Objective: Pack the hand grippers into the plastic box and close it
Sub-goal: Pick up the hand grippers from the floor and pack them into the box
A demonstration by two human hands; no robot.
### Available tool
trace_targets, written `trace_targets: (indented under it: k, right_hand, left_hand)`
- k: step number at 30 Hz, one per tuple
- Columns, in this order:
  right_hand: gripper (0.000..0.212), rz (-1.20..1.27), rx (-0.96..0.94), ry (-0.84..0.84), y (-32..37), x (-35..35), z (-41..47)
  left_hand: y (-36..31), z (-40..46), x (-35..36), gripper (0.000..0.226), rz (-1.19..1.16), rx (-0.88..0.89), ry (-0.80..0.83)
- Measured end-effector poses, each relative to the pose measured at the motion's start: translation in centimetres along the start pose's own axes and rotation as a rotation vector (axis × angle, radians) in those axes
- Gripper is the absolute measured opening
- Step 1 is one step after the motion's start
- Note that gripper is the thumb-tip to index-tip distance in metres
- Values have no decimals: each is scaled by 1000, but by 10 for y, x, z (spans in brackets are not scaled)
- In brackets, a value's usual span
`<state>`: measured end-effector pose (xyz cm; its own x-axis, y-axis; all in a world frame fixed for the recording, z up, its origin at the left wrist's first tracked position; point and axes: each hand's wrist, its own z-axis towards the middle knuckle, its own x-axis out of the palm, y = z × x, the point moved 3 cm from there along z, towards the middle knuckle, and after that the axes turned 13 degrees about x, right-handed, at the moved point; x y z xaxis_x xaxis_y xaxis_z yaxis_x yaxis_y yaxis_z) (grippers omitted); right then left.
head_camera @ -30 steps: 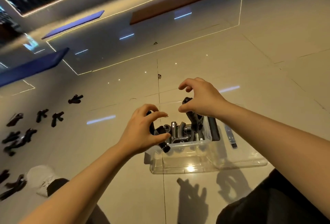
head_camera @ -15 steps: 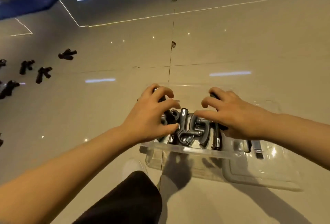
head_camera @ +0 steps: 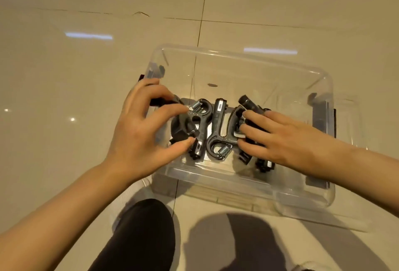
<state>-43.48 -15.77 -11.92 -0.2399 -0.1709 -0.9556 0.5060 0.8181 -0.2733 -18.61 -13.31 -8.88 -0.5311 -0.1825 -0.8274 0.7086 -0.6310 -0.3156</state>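
Both hands had dropped from above the rim into the clear rectangular plastic box (head_camera: pixel 241 59), which sat on the glossy beige tiled floor (head_camera: pixel 64 76). Black hand grippers with steel springs (head_camera: pixel 218 128) lay packed together along its near side. Her left hand (head_camera: pixel 140 132) curled round one gripper at the left; the right hand (head_camera: pixel 278 139) pressed nearly straight fingers onto those at the right.

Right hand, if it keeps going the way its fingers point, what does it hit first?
The right hand points leftward across the plastic box. It already rests on hand grippers; next in line is probably the middle hand gripper, though depth is unclear.
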Motion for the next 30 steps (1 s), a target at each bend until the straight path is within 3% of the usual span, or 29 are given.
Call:
trace_targets:
  k: [11,18,25,30]
  right_hand:
    - [59,-138,-47,-256,33,-21,75]
    - [43,-91,-22,-199,27,-24,75]
    - [59,-31,136,-107,-11,-43,31]
    - [35,-122,53,-5,-4,-27,18]
  left_hand:
    - [-3,-38,-14,43,16,-43,-134]
    - [-2,-42,-12,35,-30,-54,-161]
    - [-2,-25,-3,27,-60,-28,-139]
    - [-2,-17,9,29,-32,-29,-46]
